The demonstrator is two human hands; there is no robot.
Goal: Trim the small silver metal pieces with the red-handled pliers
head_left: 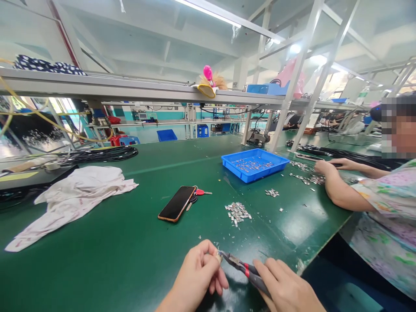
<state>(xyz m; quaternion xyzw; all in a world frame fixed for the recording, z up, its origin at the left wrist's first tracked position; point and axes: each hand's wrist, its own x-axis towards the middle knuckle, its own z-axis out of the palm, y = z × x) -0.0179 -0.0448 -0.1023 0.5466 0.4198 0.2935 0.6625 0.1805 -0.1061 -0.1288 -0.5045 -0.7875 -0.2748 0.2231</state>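
My left hand [204, 269] is closed in a pinch at the bottom middle, holding a small metal piece [219, 255] between thumb and fingertips. Most of that piece is hidden by the fingers. Grey-handled pliers [242, 267] with red bands lie in the grip of my right hand [286, 284]. Their jaws reach the small piece at my left fingertips. Just beyond both hands, a loose pile of small silvery metal pieces [238, 213] lies on the green table [130, 260]. A smaller cluster of like pieces [272, 193] sits farther right.
A blue tray [255, 167] holds several small pieces. Left of the pile lie a phone [177, 203] and keys [201, 192]. A white cloth [78, 195] covers part of the left side. At right, a co-worker's arm [344, 190] reaches over more metal pieces. A shelf rail [130, 89] crosses above.
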